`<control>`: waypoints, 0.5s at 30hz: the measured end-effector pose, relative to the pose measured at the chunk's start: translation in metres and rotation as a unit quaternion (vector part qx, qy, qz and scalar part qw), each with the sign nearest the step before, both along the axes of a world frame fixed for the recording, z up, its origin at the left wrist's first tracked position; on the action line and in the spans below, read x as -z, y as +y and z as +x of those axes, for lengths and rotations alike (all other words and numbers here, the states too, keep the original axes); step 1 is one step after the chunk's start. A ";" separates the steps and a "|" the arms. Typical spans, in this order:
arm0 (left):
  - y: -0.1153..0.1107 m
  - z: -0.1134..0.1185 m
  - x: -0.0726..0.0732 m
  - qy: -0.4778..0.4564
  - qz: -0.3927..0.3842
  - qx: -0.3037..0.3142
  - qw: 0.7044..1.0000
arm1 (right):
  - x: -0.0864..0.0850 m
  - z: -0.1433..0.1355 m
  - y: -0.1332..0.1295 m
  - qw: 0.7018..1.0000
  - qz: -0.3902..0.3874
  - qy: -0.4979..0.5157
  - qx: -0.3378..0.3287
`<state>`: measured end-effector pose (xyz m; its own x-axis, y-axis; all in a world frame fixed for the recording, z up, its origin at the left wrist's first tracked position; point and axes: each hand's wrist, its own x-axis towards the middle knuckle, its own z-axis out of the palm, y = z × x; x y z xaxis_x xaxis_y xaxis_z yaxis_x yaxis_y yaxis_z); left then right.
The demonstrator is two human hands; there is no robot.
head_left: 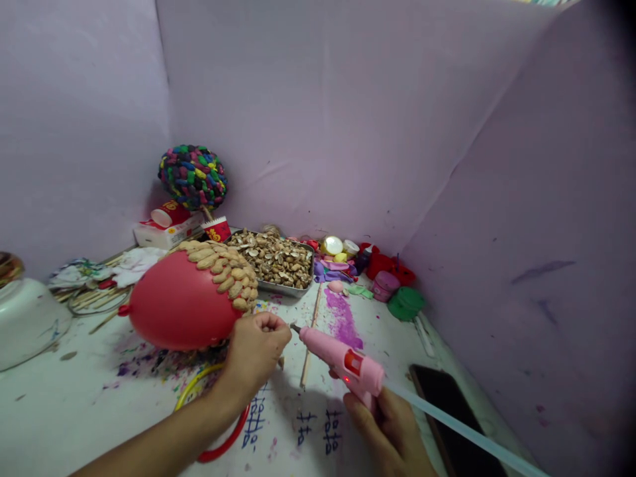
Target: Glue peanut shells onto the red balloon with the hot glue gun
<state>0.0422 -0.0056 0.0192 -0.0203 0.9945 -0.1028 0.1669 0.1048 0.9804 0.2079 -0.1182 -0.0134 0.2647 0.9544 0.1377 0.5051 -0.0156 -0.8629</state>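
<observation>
My right hand (390, 424) grips a pink glue gun (342, 358), whose small red light is on. A long translucent glue stick (462, 421) runs out of its back. The nozzle points left at my left hand (258, 344), whose fingers are pinched together; what they hold is hidden. Behind that hand lies a red balloon (181, 301) on its side, knot to the left. Peanut shells (223, 268) cover its right end in overlapping rows. Beyond it, a metal tray (293, 289) is heaped with loose peanut shells (273, 257).
A multicoloured ball (193, 177) stands by a white box (166, 233) at the back. A white pot (30, 324) is at far left. A stick (312, 338), a phone (450, 414) and a green tub (406, 303) lie rightward. Red and yellow rings (233, 440) lie under my left forearm.
</observation>
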 end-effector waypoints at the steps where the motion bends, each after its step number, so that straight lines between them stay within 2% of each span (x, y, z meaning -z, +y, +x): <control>1: 0.000 0.000 0.001 -0.001 -0.001 0.001 1.000 | 0.001 0.000 0.000 1.000 -0.001 -0.003 -0.002; 9: 0.000 0.001 0.000 0.011 0.001 0.006 1.000 | -0.004 -0.010 0.001 0.998 0.033 -0.008 0.045; 13: 0.001 -0.001 -0.001 0.041 0.018 -0.006 0.999 | -0.010 -0.010 0.003 0.998 0.060 -0.015 -0.004; 15: 0.002 -0.002 0.001 0.045 0.018 -0.006 0.999 | -0.011 -0.008 0.004 0.997 0.063 -0.036 0.000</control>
